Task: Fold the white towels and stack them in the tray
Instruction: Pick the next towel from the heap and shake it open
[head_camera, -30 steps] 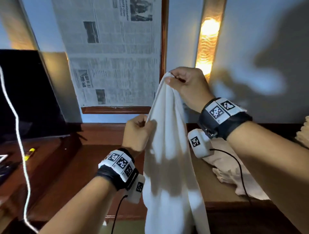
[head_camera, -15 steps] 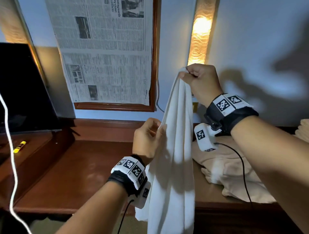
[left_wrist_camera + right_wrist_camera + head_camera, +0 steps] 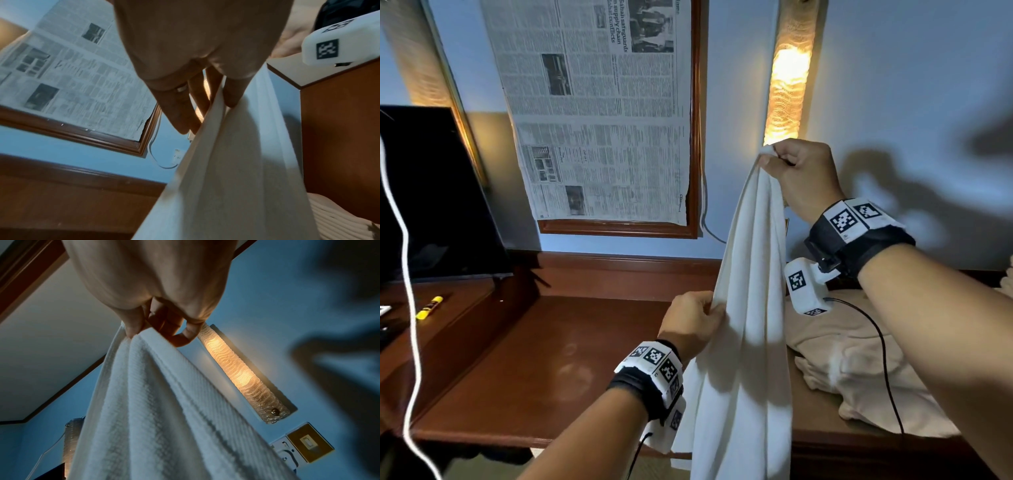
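Towel point(image 3: 750, 342), white, hangs lengthwise above the counter point(image 3: 544, 359) at its near edge. Right hand point(image 3: 803, 176) pinches its top corner up high; left hand point(image 3: 693, 323) pinches its left edge lower. More crumpled towels point(image 3: 859, 370) lie right.

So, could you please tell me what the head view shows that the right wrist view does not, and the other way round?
Only the head view shows the left hand pinching the white towel's edge lower down, the crumpled towel pile on the wooden desk, the newspaper and the dark screen. Only the right wrist view shows the wall switch below the lamp and the towel's ribbed weave up close. Both show the right hand pinching the towel's top corner, and the lit wall lamp.
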Demonstrator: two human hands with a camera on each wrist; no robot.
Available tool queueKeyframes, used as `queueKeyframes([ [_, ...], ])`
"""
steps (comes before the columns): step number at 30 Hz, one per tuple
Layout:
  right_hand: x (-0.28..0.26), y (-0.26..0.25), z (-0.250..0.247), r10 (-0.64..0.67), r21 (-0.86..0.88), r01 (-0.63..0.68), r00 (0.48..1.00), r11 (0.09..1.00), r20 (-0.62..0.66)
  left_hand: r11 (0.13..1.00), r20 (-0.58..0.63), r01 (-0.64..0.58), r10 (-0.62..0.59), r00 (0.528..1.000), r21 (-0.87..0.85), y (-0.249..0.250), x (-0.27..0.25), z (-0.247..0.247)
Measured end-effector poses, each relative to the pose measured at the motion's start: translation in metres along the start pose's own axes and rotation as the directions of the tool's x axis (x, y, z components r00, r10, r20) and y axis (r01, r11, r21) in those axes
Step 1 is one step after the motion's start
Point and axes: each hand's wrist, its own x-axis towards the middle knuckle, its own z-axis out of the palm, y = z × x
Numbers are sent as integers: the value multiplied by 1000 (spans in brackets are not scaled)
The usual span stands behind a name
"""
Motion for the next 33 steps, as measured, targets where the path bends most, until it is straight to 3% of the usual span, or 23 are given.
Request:
queueKeyframes([
  [6,2,22,-8,50,32,-49,998,998,-33,998,-211,-29,18,977,-52,-14,3,-11],
  [11,7,38,-17,55,24,-54,996,998,-75,994,-303,-92,70,950,-60,-16,9,-25],
  [19,7,51,-22,49,-37,-52,995,998,-83,990,-497,-108,140,857,92,-15,22,-38],
  [23,7,60,-22,50,-113,-59,995,992,-81,998,-456,-18,-12,890,-60,-13,29,-46],
  [33,2,63,-7,106,-180,-118,992,977,-75,979,-270,134,-172,947,-155,-16,40,-58],
])
